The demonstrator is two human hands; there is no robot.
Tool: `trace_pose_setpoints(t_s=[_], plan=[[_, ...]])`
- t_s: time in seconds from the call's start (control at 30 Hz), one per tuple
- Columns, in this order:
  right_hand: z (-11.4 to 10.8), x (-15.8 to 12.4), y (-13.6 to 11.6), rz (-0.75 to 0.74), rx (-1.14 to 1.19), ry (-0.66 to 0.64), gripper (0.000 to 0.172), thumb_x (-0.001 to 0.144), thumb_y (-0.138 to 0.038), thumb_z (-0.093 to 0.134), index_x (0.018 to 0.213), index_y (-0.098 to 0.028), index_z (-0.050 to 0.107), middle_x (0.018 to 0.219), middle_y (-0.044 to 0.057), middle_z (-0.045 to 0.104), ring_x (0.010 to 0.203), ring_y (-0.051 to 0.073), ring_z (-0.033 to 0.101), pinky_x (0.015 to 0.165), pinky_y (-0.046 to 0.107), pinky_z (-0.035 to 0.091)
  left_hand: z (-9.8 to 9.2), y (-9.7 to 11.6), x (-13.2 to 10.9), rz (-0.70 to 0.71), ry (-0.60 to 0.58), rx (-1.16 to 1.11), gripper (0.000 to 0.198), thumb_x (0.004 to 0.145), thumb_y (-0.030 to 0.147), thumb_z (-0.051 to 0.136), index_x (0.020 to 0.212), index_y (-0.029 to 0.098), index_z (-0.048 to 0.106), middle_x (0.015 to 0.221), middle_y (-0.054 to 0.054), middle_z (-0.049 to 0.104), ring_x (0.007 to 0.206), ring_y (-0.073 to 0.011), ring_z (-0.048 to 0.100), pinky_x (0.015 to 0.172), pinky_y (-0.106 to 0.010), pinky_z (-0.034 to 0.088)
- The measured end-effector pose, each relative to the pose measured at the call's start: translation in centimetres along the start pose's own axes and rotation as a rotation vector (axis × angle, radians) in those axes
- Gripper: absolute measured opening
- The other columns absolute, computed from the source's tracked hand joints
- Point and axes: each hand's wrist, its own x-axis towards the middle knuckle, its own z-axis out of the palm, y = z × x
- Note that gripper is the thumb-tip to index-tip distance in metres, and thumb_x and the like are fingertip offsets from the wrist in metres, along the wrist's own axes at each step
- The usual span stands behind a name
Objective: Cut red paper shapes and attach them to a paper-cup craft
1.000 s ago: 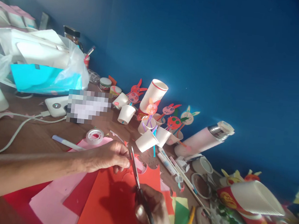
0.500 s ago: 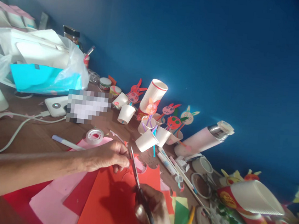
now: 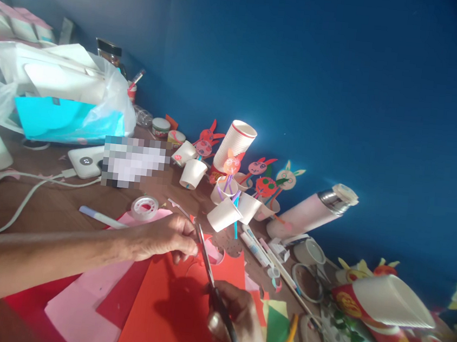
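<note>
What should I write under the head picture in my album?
Right hand holds scissors over red paper, with paper cups beyond.

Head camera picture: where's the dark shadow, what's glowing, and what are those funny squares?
In the head view, a shadow lies on the red paper beside the scissors; in that view, the tall cup stack has a bright glow around its top; in that view too, blocky squares hide what's beside the white device.

Craft desk (image 3: 66, 197) by blue wall (image 3: 303, 81), room type unclear. Evidence: scissors (image 3: 224, 312), paper (image 3: 171, 323), tape (image 3: 135, 209), pen (image 3: 101, 217), cups (image 3: 224, 215), paper faces (image 3: 265, 187).
</note>
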Motion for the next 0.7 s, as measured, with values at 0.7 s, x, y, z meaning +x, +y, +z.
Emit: trace_pose_setpoints(t_s=[0.7], plan=[[-3.1, -1.3, -5.2, -0.068, -0.657, 0.211, 0.029, 0.069, -0.014, 0.056, 0.097, -0.022, 0.052, 0.059, -0.008, 0.051, 0.054, 0.011, 0.050, 0.051, 0.020, 0.038, 0.2, 0.3, 0.4, 0.096, 0.198, 0.137, 0.021, 0.071, 0.032, 0.054, 0.063, 0.013, 0.058, 0.060, 0.000, 0.061, 0.053, -0.0107, 0.054, 0.055, -0.023, 0.042]])
